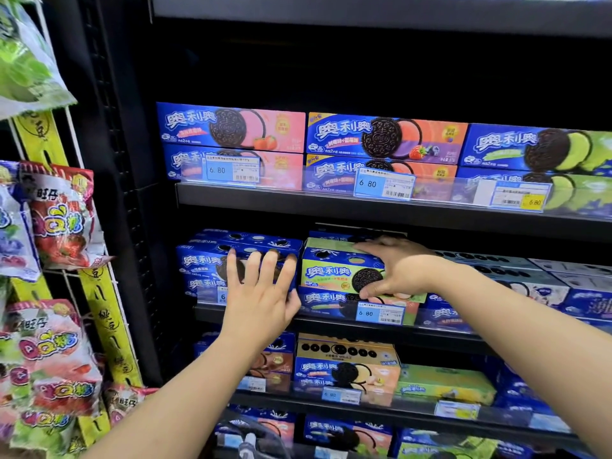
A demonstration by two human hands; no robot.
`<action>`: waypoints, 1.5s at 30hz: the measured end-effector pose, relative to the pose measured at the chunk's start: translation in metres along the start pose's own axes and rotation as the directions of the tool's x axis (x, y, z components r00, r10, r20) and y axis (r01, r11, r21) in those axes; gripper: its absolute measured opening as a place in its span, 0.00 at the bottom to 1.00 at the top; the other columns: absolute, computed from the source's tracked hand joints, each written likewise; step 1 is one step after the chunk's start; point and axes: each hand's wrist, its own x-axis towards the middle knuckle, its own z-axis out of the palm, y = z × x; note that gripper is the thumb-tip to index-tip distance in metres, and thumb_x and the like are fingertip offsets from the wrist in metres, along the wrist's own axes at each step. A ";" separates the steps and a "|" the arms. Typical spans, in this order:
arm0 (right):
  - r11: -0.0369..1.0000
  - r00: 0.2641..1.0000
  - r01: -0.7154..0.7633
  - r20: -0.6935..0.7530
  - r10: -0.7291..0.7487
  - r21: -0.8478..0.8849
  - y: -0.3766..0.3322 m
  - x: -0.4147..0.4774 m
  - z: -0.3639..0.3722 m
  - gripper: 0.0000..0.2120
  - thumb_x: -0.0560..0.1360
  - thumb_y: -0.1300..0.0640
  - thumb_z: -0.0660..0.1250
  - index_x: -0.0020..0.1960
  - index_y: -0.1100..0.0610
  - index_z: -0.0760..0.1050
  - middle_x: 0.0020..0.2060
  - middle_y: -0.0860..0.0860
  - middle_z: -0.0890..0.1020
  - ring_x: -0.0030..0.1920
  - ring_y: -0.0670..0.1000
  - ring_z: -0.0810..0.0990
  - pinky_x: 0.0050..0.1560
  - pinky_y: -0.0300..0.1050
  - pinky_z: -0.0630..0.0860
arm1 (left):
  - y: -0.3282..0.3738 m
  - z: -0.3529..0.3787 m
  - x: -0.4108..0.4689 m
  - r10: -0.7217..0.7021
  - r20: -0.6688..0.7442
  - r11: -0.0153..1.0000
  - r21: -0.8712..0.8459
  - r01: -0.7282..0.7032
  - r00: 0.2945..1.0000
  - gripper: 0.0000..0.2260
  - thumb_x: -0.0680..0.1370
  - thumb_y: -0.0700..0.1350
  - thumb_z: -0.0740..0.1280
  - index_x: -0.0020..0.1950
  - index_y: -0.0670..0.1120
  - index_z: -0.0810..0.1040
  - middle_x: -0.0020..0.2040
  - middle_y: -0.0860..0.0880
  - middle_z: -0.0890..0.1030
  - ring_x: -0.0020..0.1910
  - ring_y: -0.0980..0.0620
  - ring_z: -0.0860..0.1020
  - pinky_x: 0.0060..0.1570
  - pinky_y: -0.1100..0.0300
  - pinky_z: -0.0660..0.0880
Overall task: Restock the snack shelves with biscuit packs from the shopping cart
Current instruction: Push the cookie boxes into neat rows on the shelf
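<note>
A green and blue biscuit pack (334,270) sits on top of a stack on the middle shelf (331,323). My right hand (394,270) grips its right end, fingers over the top and thumb on the front face. To its left stands a stack of blue biscuit packs (202,263). My left hand (261,293) lies with straight spread fingers against the front of those blue packs. The shopping cart is barely visible at the bottom edge.
The upper shelf (298,202) carries pink, purple and green biscuit boxes behind price tags. Lower shelves hold more boxes, among them a beige pack (347,362). Candy bags (63,220) hang on a rack at the left. More boxes (530,283) fill the middle shelf's right.
</note>
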 end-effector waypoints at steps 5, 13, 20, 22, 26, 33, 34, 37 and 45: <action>1.000 1.000 0.013 -0.008 -0.013 0.004 0.000 -0.003 -0.001 0.52 0.61 0.21 0.67 0.78 0.33 0.48 0.80 0.49 0.57 0.78 0.57 0.60 0.74 0.54 0.63 | 0.000 -0.003 -0.001 -0.028 0.036 0.999 -0.038 0.029 0.999 0.24 0.76 0.56 0.62 0.70 0.48 0.70 0.65 0.42 0.69 0.65 0.37 0.68 0.68 0.33 0.61; 1.000 1.000 0.021 -0.016 -0.021 0.014 -0.001 -0.004 0.000 0.51 0.62 0.23 0.68 0.78 0.33 0.49 0.80 0.49 0.58 0.77 0.57 0.60 0.73 0.53 0.62 | -0.005 -0.022 0.043 -0.168 0.125 0.924 -0.326 0.200 0.978 0.22 0.77 0.59 0.54 0.64 0.53 0.77 0.62 0.49 0.76 0.63 0.44 0.71 0.69 0.42 0.65; 0.999 0.999 0.040 -0.032 -0.039 0.036 0.002 -0.005 0.003 0.50 0.63 0.24 0.69 0.78 0.32 0.49 0.79 0.48 0.59 0.77 0.55 0.60 0.72 0.50 0.61 | -0.027 -0.020 0.076 0.060 0.596 0.960 -0.253 0.116 0.801 0.34 0.73 0.74 0.42 0.78 0.67 0.55 0.80 0.59 0.59 0.80 0.53 0.55 0.77 0.41 0.48; 0.999 0.999 0.039 -0.034 -0.038 0.034 0.002 -0.005 0.003 0.50 0.63 0.24 0.69 0.78 0.33 0.50 0.79 0.47 0.59 0.77 0.55 0.60 0.72 0.49 0.62 | -0.033 -0.020 0.078 0.088 0.623 0.965 -0.247 0.089 0.778 0.32 0.74 0.74 0.44 0.78 0.69 0.53 0.80 0.60 0.58 0.79 0.53 0.57 0.77 0.41 0.50; 0.999 0.999 0.032 -0.032 -0.032 0.022 0.002 -0.006 0.000 0.50 0.63 0.24 0.69 0.78 0.33 0.50 0.79 0.47 0.59 0.77 0.54 0.61 0.71 0.49 0.63 | -0.036 -0.022 0.075 0.097 0.596 0.968 -0.244 0.065 0.797 0.27 0.78 0.70 0.48 0.77 0.69 0.55 0.79 0.59 0.60 0.78 0.53 0.58 0.76 0.41 0.52; 0.999 1.000 0.028 -0.004 -0.028 0.022 0.003 -0.005 -0.002 0.50 0.63 0.23 0.68 0.78 0.32 0.49 0.80 0.46 0.57 0.78 0.55 0.60 0.72 0.51 0.62 | -0.036 -0.027 0.079 0.079 0.638 0.965 -0.242 0.102 0.766 0.30 0.75 0.69 0.48 0.77 0.68 0.56 0.79 0.59 0.60 0.78 0.53 0.58 0.76 0.38 0.52; 0.999 1.000 0.026 0.002 -0.026 0.020 0.003 -0.005 -0.002 0.50 0.63 0.23 0.68 0.78 0.32 0.49 0.80 0.46 0.57 0.78 0.55 0.59 0.73 0.51 0.62 | -0.036 -0.027 0.077 0.078 0.629 0.963 -0.248 0.105 0.773 0.31 0.73 0.69 0.47 0.77 0.68 0.56 0.79 0.59 0.60 0.78 0.53 0.58 0.76 0.38 0.52; 0.999 1.000 0.030 0.000 -0.030 0.020 0.004 -0.004 -0.001 0.50 0.63 0.23 0.68 0.78 0.32 0.49 0.80 0.47 0.57 0.78 0.55 0.59 0.72 0.50 0.62 | -0.037 -0.027 0.075 0.073 0.612 0.960 -0.258 0.111 0.787 0.32 0.72 0.70 0.46 0.77 0.68 0.57 0.78 0.59 0.61 0.77 0.54 0.59 0.76 0.38 0.52; 0.995 0.997 0.077 -0.026 -0.076 0.058 0.007 -0.006 0.003 0.49 0.63 0.25 0.70 0.77 0.31 0.51 0.78 0.45 0.59 0.77 0.53 0.61 0.74 0.51 0.63 | -0.034 -0.022 0.078 0.062 0.609 0.962 -0.246 0.114 0.791 0.27 0.79 0.70 0.45 0.77 0.67 0.57 0.79 0.58 0.61 0.78 0.53 0.58 0.74 0.36 0.54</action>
